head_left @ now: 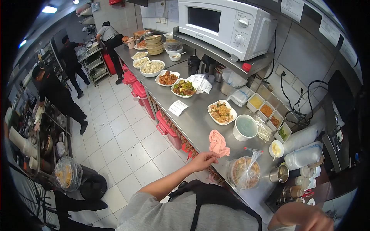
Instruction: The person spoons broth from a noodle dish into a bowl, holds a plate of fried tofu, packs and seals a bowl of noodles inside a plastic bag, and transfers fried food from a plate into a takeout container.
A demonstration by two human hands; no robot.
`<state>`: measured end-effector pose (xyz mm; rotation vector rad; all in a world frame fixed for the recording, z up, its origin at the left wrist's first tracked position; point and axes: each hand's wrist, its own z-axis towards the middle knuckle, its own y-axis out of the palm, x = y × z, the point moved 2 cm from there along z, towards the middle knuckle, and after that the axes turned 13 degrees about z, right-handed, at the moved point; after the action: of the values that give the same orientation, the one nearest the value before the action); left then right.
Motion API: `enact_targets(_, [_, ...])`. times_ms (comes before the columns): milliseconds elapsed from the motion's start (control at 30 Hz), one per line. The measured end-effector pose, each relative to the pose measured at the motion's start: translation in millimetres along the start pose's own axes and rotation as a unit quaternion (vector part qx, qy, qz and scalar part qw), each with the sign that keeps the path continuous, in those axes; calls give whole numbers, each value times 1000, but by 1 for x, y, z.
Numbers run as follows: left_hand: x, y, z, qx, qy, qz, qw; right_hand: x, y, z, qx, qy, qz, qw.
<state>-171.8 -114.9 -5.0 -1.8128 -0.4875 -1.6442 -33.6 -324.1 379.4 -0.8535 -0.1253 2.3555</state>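
Observation:
At the counter's front edge my left hand [207, 160] has its fingers closed at the lower corner of a bunched pink cloth [218, 143]. Low at the right edge of the view is my right hand [308, 218]; its fingers are partly cut off and blurred, so what it holds, if anything, is hidden. Between my hands sits a round tub of food wrapped in clear plastic [245, 172]. Behind the cloth stand a white bucket of cloudy liquid [246, 127] and a square white bowl of food [222, 112]. A small metal pot [280, 174] is right of the wrapped tub.
Several food dishes [152, 67] line the steel counter [154, 90], with a paper slip [178, 108] among them. A microwave [227, 27] rests on the shelf above. Condiment containers [266, 109] stand at the back. Pink bins [140, 96] are underneath. Co-workers [58, 92] stand at left.

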Motion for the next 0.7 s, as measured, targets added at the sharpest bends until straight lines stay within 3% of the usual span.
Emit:
enact_targets(133, [4,-1,4,-22,-7,5,1000,8,2,12,-17,21,35,999])
enact_targets(333, [8,-19,13,3,106,134,985,23,-3,24,-8,68,45,997])
enact_targets(400, [6,-52,27,91,142,258,951,28,3,25,43,34,2,998])
enact_targets(533, [-18,-141,67,341,165,338,862,38,0,19,47,17,-24,998])
enact_targets(600, [-34,-179,76,386,97,428,811,43,-5,9,42,30,-32,998])
enact_targets(633, [-37,-187,77,378,-16,479,792,44,-7,1,46,39,-44,997])
enact_targets(700, [-45,-188,84,389,4,454,801,43,-12,-24,76,104,-82,988])
